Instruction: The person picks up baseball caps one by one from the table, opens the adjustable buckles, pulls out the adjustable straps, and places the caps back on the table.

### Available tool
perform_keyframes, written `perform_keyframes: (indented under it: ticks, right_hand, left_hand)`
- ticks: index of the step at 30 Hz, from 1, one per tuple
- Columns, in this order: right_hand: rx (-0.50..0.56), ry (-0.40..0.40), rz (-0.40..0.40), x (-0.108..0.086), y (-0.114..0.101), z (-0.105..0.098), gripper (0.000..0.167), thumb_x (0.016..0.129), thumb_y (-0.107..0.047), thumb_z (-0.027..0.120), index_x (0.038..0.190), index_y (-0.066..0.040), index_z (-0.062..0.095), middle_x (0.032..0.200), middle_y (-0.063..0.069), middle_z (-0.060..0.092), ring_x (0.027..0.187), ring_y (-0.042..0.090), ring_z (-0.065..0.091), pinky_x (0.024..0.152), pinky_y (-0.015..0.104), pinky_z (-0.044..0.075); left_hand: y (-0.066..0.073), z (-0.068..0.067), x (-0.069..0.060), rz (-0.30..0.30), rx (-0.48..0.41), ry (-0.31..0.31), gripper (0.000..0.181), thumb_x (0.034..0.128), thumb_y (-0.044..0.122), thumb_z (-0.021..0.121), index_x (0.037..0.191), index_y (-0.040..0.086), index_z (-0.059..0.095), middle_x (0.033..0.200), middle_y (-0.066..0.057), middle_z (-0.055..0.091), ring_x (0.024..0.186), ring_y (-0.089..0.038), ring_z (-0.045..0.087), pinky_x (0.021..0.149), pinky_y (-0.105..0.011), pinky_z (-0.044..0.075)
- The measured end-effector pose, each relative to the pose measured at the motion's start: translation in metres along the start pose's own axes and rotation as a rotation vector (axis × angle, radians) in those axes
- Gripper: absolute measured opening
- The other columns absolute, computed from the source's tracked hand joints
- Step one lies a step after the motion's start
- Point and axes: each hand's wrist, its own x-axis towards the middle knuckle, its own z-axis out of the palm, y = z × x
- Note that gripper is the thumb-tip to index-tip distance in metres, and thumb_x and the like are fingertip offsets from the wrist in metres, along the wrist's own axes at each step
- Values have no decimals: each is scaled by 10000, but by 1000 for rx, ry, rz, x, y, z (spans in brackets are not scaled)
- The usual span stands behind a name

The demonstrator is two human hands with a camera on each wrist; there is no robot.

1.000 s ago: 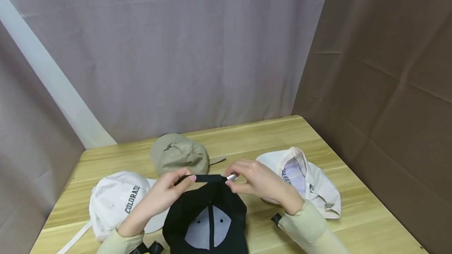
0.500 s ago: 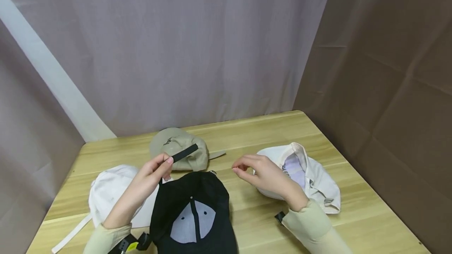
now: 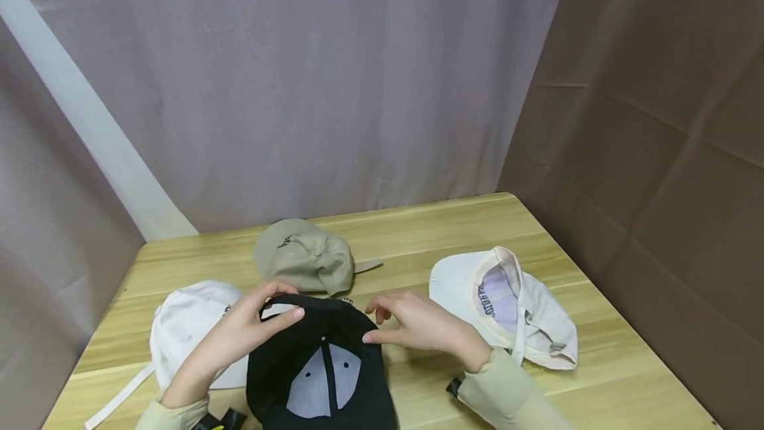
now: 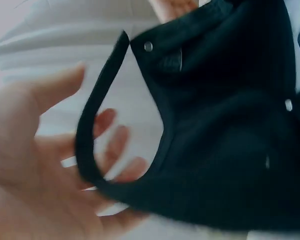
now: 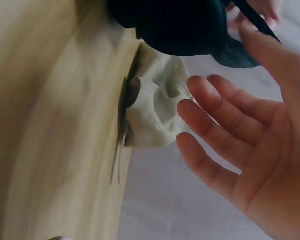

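Note:
A black baseball cap (image 3: 373,390) stands at the table's front with its hollow inside facing me. Its loose back strap (image 4: 85,135) curves away from the cap edge in the left wrist view, the free end near the edge's metal stud. My left hand (image 3: 247,324) is at the cap's upper left; its fingers lie behind the strap and the thumb stands apart, without pinching. On the other side, my right hand (image 3: 420,327) has its fingers spread close to the cap's right edge. The right wrist view shows nothing in that palm; whether the thumb touches the cap is unclear.
Behind the black cap lies a khaki cap (image 3: 310,257) with its strap pointing right. A white cap (image 3: 185,324) is partly behind my left forearm, its strap hanging forward. Another white cap (image 3: 462,277) rests on its side at the right. Curtains (image 3: 334,85) surround the wooden table (image 3: 597,350).
A second ago both hands held the strap at the cap's back. My right hand let go, the strap swung out in my left fingers, then the left grip loosened and both hands came beside the cap.

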Motion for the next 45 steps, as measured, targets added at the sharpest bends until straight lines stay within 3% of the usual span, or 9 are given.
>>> perform_keyframes:
  ticks: [7,10,14,18,21,26,32,39,45]
  right_hand:
    - [57,-22,-61,-1,5,6,174,976,-396,663,960,-230,712,850,-194,639,772,-52,581,734,176,490]
    - [62,-54,-66,-1,3,9,219,985,-433,635,965,-229,712,821,-199,621,733,-58,561,713,166,477]
    - [73,-113,-60,-1,-2,15,252,993,-468,604,916,-246,692,749,-220,574,652,-55,518,653,151,441]
    - [55,-132,-52,-6,-2,14,226,1001,-379,626,821,-244,647,649,-220,501,569,-50,443,571,149,387]
    - [42,-114,-12,-12,3,8,216,997,-298,639,792,-232,622,592,-203,454,522,-43,412,519,170,360]
    - [4,-17,111,-18,22,-1,248,1004,-230,617,763,-203,567,576,-154,413,500,-1,392,503,227,357]
    - [46,76,292,-20,49,-10,198,1037,-195,567,846,-148,589,503,-121,494,451,41,489,563,271,449]
    - [56,194,473,-16,82,-21,213,1045,-184,539,862,-80,568,513,-45,523,443,109,498,536,296,428]
    - [19,328,591,-17,110,-29,205,1051,-160,499,1009,17,594,581,-4,556,510,144,525,564,346,446]
  left_hand:
    - [-21,-12,-29,-113,82,-101,679,867,412,787,1427,165,493,1376,-74,562,1255,-297,515,992,-531,428]
    - [-30,-14,-38,-170,54,-139,793,870,373,792,1494,111,380,1162,-155,632,971,-250,641,856,-442,521]
    - [-41,-9,-47,-238,-1,-167,816,881,240,786,1516,87,296,872,-77,574,618,-148,540,580,-310,496]
    - [-44,8,-43,-180,42,-162,763,890,110,754,1516,102,318,856,-35,563,690,-108,537,579,-281,455]
    - [-42,25,-28,-73,89,-170,687,910,64,717,1499,128,369,833,-15,588,672,-81,538,588,-274,447]
    - [-41,53,13,69,149,-175,510,937,34,670,1411,78,485,1082,-105,688,892,-202,664,770,-386,526]
    - [-42,75,66,33,152,-152,510,960,18,627,1436,-42,454,1341,-262,576,1175,-444,583,969,-561,468]
    - [-43,92,114,-2,161,-93,538,957,2,617,1450,-69,414,1395,-277,533,1278,-430,521,1054,-527,419]
    - [-29,110,152,4,227,-74,546,967,15,598,1466,-60,390,1372,-271,554,1228,-400,568,1027,-487,453]
